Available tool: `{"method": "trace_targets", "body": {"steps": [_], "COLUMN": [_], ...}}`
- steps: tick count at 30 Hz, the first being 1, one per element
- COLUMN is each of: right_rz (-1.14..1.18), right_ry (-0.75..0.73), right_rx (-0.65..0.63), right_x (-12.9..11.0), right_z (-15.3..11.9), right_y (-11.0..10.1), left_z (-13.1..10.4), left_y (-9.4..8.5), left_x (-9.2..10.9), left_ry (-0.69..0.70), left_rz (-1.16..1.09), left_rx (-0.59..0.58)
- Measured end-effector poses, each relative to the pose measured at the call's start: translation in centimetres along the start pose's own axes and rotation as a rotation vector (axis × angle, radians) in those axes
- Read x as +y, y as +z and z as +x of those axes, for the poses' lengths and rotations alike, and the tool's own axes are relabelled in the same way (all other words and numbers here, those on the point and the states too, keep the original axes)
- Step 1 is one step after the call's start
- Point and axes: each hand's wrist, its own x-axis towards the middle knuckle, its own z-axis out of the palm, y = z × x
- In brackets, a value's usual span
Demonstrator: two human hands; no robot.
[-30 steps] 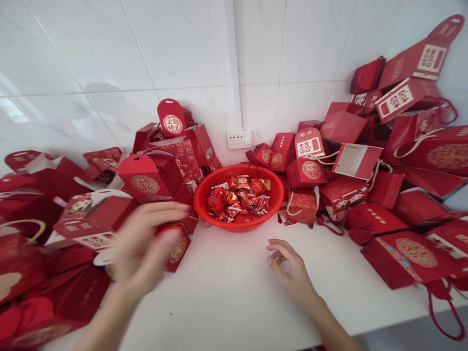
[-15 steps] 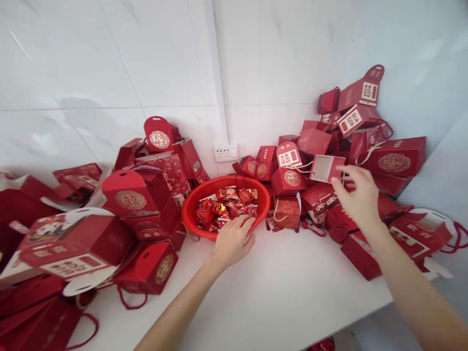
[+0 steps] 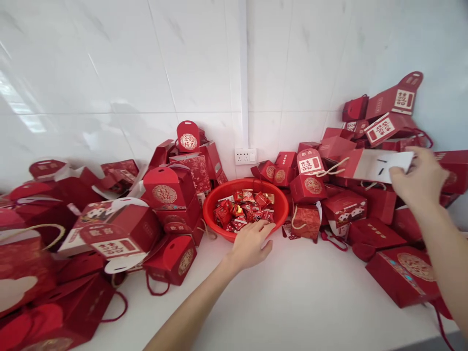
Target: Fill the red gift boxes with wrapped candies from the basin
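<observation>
My left hand (image 3: pixel 252 243) lies over the near rim of a red plastic basin (image 3: pixel 209 214), its thumb apart from the fingers. The fingertips are close to the wrapped candies (image 3: pixel 252 208) inside, and no candy shows in the hand. At the right, my right hand (image 3: pixel 420 178) pinches the white slotted end of an opened red gift box (image 3: pixel 354 163). The box lies on its side among the piled boxes, with its pale inside and a beige cord handle (image 3: pixel 334 168) showing. My fingers behind the flap are partly hidden.
Red gift boxes (image 3: pixel 170 187) are heaped at the left, and more boxes (image 3: pixel 405 270) are piled at the right. They stand on a white table (image 3: pixel 292 297) against a tiled wall. A power socket (image 3: pixel 245 156) is behind the basin.
My right hand has moved onto the opened box and now grips its white end. My left hand stays at the basin's near rim. The view has shifted left.
</observation>
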Motion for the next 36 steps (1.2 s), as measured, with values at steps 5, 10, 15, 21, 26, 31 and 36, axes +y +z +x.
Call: {"method": "trace_targets", "body": {"steps": [5, 10, 15, 21, 26, 31, 36], "right_rz": [0.286, 0.475, 0.558, 0.583, 0.601, 0.726, 0.674], "right_ry": [0.074, -0.010, -0.127, -0.096, -0.100, -0.158, -0.147], "right_rx": [0.147, -0.363, -1.034, -1.367, -1.361, -1.440, -1.207], "right_x": [-6.0, -9.6, -11.9, -13.8, -14.4, -14.5, -14.1], "right_z": [-2.3, -6.8, -12.9, -17.6, -18.2, -15.7, -11.6], "right_y": [-3.0, -2.0, 2.8, 7.3, 9.2, 9.6, 13.5], "left_z": [0.0, 0.6, 0.7, -0.3, -1.5, -2.6, -2.4], "left_y": [-0.2, -1.3, -3.9, -6.7, -8.8, -10.5, -10.9], "left_x": [-0.2, -1.7, -3.7, -4.8, -5.3, -4.8, -5.2], "left_ry": [-0.038, -0.245, -0.366, -0.191, 0.042, -0.026, -0.071], "left_rz": [-0.361, -1.047, -1.223, -1.032, -0.742, -0.494, -0.566], "left_rx": [0.093, 0.279, 0.325, 0.102, -0.237, -0.434, -0.357]}}
